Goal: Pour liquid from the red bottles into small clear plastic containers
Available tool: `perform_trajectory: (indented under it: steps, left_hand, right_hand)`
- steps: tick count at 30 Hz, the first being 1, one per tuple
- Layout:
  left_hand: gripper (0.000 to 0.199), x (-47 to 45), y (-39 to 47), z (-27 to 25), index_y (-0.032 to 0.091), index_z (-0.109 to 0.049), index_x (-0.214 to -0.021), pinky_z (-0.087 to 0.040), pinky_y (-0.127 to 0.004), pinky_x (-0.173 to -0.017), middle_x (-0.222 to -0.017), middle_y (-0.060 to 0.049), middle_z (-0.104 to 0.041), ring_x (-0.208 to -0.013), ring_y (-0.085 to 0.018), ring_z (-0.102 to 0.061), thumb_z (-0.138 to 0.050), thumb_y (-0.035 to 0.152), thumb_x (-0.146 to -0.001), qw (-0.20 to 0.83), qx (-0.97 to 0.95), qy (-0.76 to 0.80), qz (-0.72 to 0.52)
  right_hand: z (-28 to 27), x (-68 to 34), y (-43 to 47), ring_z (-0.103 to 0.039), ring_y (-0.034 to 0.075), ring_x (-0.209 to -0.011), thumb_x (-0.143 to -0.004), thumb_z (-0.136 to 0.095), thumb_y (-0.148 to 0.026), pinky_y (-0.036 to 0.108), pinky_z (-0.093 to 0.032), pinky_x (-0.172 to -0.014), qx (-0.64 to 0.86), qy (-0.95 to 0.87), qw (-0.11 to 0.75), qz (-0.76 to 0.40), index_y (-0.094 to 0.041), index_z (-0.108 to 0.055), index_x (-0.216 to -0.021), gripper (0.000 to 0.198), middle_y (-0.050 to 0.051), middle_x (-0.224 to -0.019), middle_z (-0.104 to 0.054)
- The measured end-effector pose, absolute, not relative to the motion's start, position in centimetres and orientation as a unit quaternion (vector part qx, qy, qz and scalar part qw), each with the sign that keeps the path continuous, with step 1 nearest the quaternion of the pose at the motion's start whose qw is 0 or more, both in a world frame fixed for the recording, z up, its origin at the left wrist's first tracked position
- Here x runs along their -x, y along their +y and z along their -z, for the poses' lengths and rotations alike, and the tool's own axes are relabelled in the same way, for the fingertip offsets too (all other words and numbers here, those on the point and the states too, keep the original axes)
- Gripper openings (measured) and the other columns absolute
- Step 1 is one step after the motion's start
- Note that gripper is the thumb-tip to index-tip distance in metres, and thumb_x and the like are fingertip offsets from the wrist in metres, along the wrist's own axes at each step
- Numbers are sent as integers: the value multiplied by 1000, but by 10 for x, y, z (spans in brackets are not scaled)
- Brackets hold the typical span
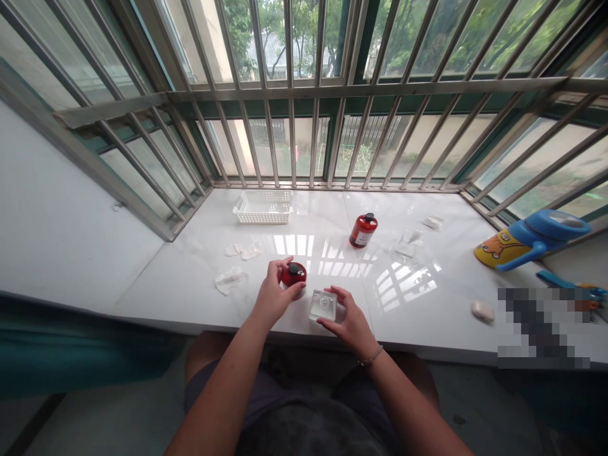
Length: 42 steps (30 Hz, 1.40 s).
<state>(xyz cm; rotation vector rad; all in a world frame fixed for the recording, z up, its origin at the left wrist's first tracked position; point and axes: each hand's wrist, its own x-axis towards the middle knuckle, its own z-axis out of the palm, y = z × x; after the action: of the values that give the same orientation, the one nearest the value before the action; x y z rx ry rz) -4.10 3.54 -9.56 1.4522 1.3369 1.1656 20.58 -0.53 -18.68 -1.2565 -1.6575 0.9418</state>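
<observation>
My left hand (pixel 278 289) is wrapped round a small red bottle with a black cap (pixel 295 273), fingers behind it and thumb across its front. Just to the right, my right hand (pixel 346 311) grips a clear, square, box-like block (pixel 323 305) by its right side. A round mark shows on the block's upper face; whether it is hollow I cannot tell. Both things are at the near edge of the white counter (pixel 313 250). Farther back stands a second red bottle (pixel 363 230) with a black cap and a white label, touched by neither hand.
A white perforated basket (pixel 263 209) sits by the barred window. Crumpled white tissues (pixel 230 280) lie at left. Clear plastic pieces (pixel 408 243) are at right, with a pale rounded object (pixel 482 311) nearer. A blue and yellow cup (pixel 527 238) stands far right.
</observation>
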Motion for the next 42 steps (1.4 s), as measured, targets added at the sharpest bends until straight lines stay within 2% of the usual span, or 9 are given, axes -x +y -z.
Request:
perform_trajectory:
  steps: [2,6,8,16,22,25,29,33,42]
  left_hand:
    - [52,40,36,98,29,-52,-126,-49,-55,-120,-161,-13,-58,-143,-30,-62,-86,28,-86,412,-569,527,-478]
    - [75,41,37,100,32,-47,-149,-44,-53,-125,-161,-12,-58,-146,-30,-60,-88,31,-86,384,-589,537,-466]
    - [78,43,38,100,32,-51,-152,-45,-52,-125,-159,-11,-60,-146,-32,-59,-90,36,-85,377,-602,542,-448]
    - [31,44,44,96,27,-73,-128,-43,-52,-127,-155,-11,-61,-148,-30,-56,-69,44,-103,282,-669,505,-468]
    - [28,45,46,80,27,-70,-126,-50,-49,-122,-148,-10,-65,-141,-28,-61,-70,43,-103,271,-636,484,-537]
    - [30,63,43,78,28,-67,-132,-56,-47,-113,-140,-8,-69,-129,-26,-67,-67,38,-104,191,-627,541,-527]
    - [23,105,39,103,23,-76,-119,-57,-50,-102,-116,-10,-76,-112,-31,-67,-57,21,-105,23,-709,600,-369]
    - [32,132,35,142,21,-81,-108,-59,-48,-91,-104,-13,-76,-98,-32,-67,-54,8,-97,-9,-769,602,-214]
    - [15,131,23,154,23,-78,-109,-61,-53,-102,-129,-13,-73,-114,-33,-71,-68,27,-98,7,-780,571,-258]
  right_hand:
    - [187,-206,-5,-65,32,-137,-82,-91,-47,55,-50,-120,500,-659,417,-375,-33,-46,-151,84,10,-150,-64]
    - [187,-205,-5,-66,32,-136,-80,-92,-47,53,-51,-119,501,-658,421,-371,-33,-47,-150,85,10,-149,-66]
    - [187,-205,-5,-66,31,-135,-80,-92,-47,53,-52,-119,503,-658,423,-369,-33,-48,-150,84,9,-148,-66]
    - [185,-205,-5,-65,31,-136,-81,-91,-47,53,-51,-119,503,-661,419,-367,-33,-48,-151,83,9,-148,-66]
    - [184,-205,-5,-65,32,-137,-83,-91,-47,55,-51,-119,500,-662,418,-370,-32,-47,-151,83,11,-149,-65]
    - [183,-206,-5,-65,32,-137,-82,-91,-46,55,-51,-119,504,-660,416,-370,-32,-48,-150,82,10,-149,-66]
    - [183,-206,-5,-64,33,-138,-82,-91,-45,56,-49,-121,501,-660,418,-372,-32,-48,-150,82,10,-149,-65]
    - [185,-206,-5,-64,33,-138,-82,-91,-46,56,-49,-121,505,-660,414,-372,-32,-47,-150,82,10,-149,-65]
    - [186,-206,-4,-64,33,-137,-82,-91,-44,56,-49,-120,504,-661,412,-373,-34,-46,-150,83,8,-150,-65]
